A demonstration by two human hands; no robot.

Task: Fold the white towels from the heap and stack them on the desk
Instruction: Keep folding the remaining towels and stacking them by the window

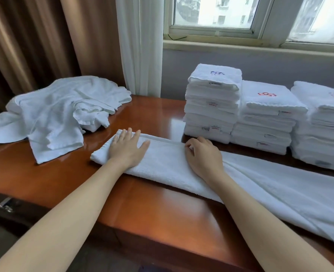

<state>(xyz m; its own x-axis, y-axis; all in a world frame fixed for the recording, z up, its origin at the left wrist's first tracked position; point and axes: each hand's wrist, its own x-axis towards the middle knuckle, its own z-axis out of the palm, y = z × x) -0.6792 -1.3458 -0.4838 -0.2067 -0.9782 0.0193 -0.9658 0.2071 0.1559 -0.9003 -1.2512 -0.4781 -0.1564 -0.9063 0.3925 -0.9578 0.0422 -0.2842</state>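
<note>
The towel (168,167) is laid across the front of the table (152,203) as a long strip, doubled lengthwise. Its right part trails off toward the near right edge and is a lot less tidy there. Judging from how it lies, the crosswise fold is probably the step in hand. To get that done well, the left end should be pinned down while the long edges are lined up. The creases running off to the right should be smoothed flat before anything is brought over, otherwise a lumpy square gets stacked.

The left hand (126,151) is laid flat on the towel's left end, palm down, fingers straight and spread, nothing gripped. The right hand (203,158) is set near the middle, knuckles up, fingers curled onto the far edge, where the cloth seems to be pinched. Both forearms are stretched out from the near side.

The heap (60,110) is seen at the back left, well apart. Three stacks (211,107) are lined up at the back right, the nearest just beside the right hand.
</note>
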